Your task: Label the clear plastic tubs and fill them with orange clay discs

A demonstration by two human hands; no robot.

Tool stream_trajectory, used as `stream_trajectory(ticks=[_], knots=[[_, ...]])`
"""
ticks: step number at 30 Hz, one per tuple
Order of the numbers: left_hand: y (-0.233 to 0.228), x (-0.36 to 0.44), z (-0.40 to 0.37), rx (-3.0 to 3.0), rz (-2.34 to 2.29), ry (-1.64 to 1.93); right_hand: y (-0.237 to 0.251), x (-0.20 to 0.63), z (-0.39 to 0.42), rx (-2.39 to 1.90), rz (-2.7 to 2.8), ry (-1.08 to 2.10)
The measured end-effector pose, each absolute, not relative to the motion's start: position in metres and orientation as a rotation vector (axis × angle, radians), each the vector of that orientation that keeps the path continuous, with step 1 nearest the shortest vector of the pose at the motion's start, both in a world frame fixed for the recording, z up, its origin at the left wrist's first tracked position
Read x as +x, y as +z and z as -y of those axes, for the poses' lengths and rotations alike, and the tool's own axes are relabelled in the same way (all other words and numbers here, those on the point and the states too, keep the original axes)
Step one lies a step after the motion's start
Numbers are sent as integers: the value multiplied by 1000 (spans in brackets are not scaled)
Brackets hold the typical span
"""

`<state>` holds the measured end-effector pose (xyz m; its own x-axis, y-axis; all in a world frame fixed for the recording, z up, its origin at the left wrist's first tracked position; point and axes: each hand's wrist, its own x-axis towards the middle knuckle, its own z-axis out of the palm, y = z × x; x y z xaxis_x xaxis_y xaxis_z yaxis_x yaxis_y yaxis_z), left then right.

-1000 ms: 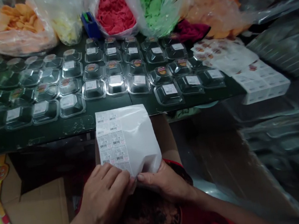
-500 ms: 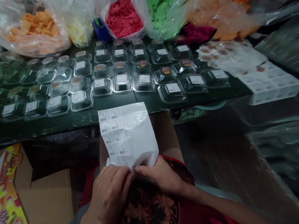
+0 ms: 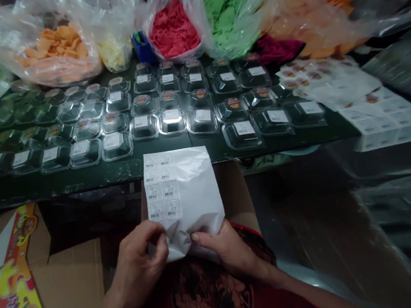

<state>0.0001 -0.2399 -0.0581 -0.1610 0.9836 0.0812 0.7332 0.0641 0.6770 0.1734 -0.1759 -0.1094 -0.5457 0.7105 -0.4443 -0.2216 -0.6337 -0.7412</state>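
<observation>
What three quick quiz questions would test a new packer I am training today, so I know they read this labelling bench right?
1. True or false: both hands hold the label sheet.
2. Which bag lies between the red chips bag and the orange chips bag? A yellow, B green, C purple.
3. Fill in: the clear containers stand in rows on the dark ____.

Key: 1 true, the left hand and right hand pinch its lower edge. 2 A. 3 table.

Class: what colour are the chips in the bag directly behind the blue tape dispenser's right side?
Red chips, head view.
</observation>
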Motion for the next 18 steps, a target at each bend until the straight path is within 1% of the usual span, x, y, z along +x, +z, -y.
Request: stream_trajectory(ticks=[3, 6, 9, 11, 15, 18], knots=[[-47, -11, 236, 1692, -2086, 1019, -116, 170, 172, -1005, 768, 2199], [-40, -8, 226, 1935, -2190, 1051, -118, 162, 164, -1026, 773, 2190], [-45, 10, 214, 2391, -1963, 871, -111, 156, 154, -943, 871, 2221], [-52, 22, 208, 2527, -1749, 745, -105, 153, 149, -857, 947, 2236], [-58, 28, 208, 2510, -1589, 594, -103, 153, 148, -887, 874, 2289], [-54, 19, 209, 2358, -1506, 600, -106, 155, 153, -928, 860, 2308]])
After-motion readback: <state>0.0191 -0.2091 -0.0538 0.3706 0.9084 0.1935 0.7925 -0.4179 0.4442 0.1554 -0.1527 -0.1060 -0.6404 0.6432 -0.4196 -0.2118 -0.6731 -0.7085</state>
